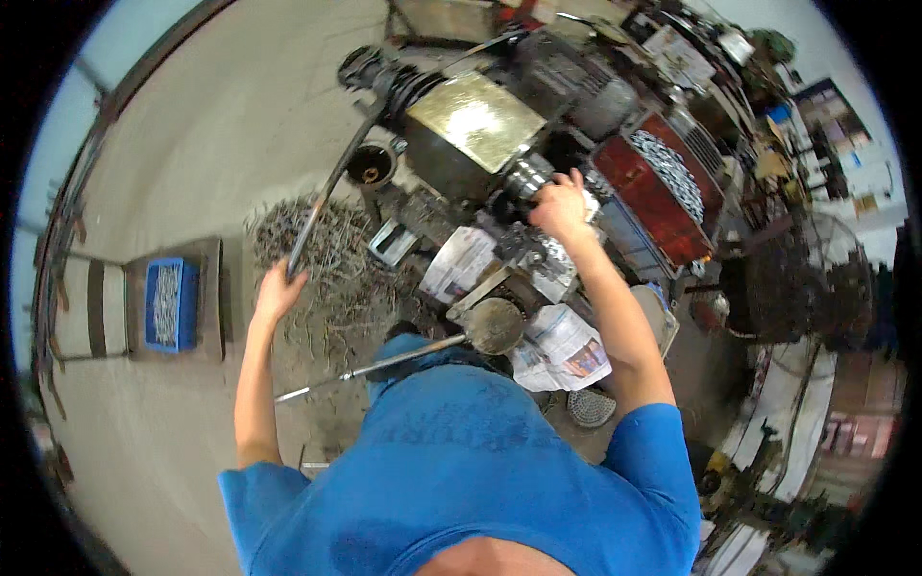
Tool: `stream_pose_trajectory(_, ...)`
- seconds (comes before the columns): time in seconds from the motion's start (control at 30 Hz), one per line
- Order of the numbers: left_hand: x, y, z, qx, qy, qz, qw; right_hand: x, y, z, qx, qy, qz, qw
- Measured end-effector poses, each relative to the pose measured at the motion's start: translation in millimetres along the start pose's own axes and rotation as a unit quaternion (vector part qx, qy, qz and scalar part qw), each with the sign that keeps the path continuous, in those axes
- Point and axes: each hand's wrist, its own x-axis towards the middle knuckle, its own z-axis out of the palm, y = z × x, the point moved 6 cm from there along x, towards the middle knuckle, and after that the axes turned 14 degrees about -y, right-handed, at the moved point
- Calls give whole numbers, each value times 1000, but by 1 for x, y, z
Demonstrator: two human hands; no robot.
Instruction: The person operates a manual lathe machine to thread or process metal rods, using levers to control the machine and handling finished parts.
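Note:
My left hand is closed around the lower end of a long metal lever. The lever slants up to the head of a dark, greasy machine with a shiny yellowish top plate. At the machine's right end is a ribbed, shiny metal spindle. Beside it, my right hand bends its fingers in; whatever they hold is hidden. Just right of that hand stands a red metal tray heaped with small silvery metal parts.
Metal shavings cover the floor below the lever. A blue bin of metal pieces stands at left. Newspaper sheets lie near my body, by a round-ended bar. A fan stands at right, a motor behind.

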Motion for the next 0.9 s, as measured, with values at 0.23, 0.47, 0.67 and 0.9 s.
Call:
stream_pose_trajectory(0.23, 39, -27, -37, 245, 60, -36, 967, -4, 8, -5, 65, 12, 4, 998)
stream_pose_trajectory(0.47, 119, -77, -140, 388, 122, -1, 914, 1, 8, -2, 19, 7, 23, 1000)
stream_pose_trajectory(0.67, 93, -26, -129, 207, 295, 158, 919, -30, -6, -25, 41, 78, -14, 996)
stream_pose_trajectory(0.9, 169, -9, 131, -33, -110, -4, 993, -132, 19, -26, 200, 154, 22, 968)
